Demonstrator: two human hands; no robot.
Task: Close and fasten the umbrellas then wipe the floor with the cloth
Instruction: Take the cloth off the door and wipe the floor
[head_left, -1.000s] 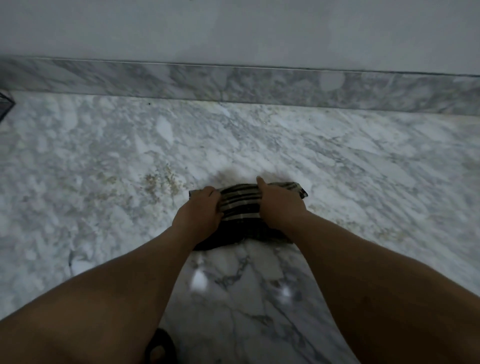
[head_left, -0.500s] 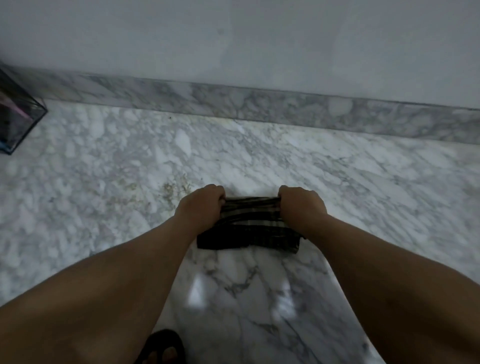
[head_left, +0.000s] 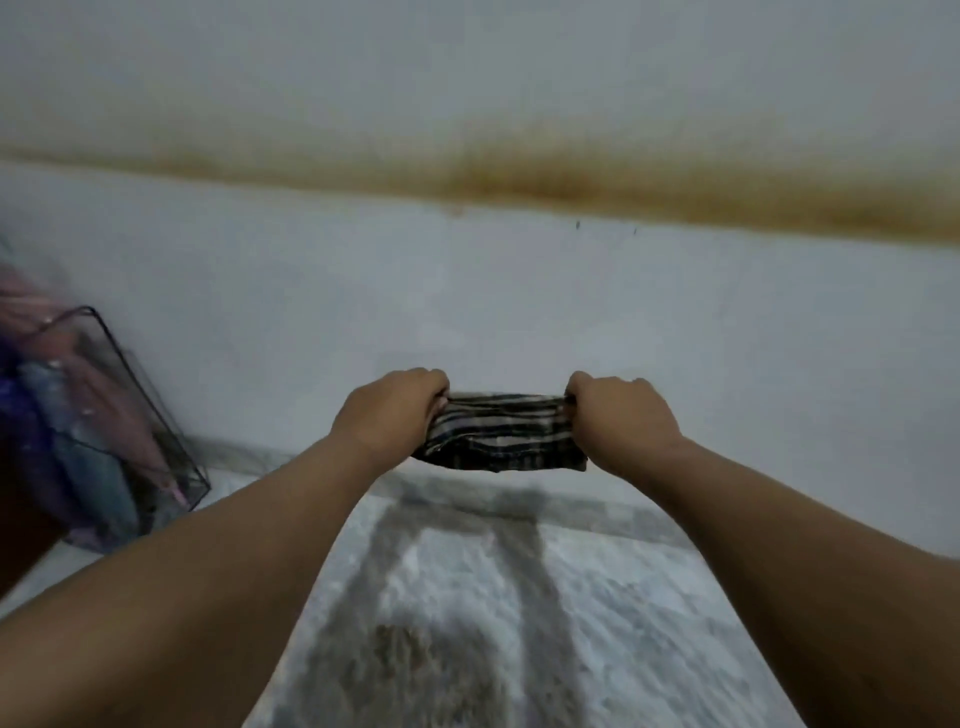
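Marble floor (head_left: 649, 623) fills the near ground, with a dull brownish patch on it nearest the person and well below the cloth (head_left: 501, 434). Both forearms reach forward to that folded striped cloth, held off the floor, its long axis running straight across from hand to hand. Left hand (head_left: 392, 410) has fingers curled tight on its left end, right hand (head_left: 621, 415) clamped on its right end, neither nearer. Beyond the cloth, a stained wall (head_left: 519, 291); far left of it, a clear bin (head_left: 150, 410) holds closed umbrellas (head_left: 98, 431).
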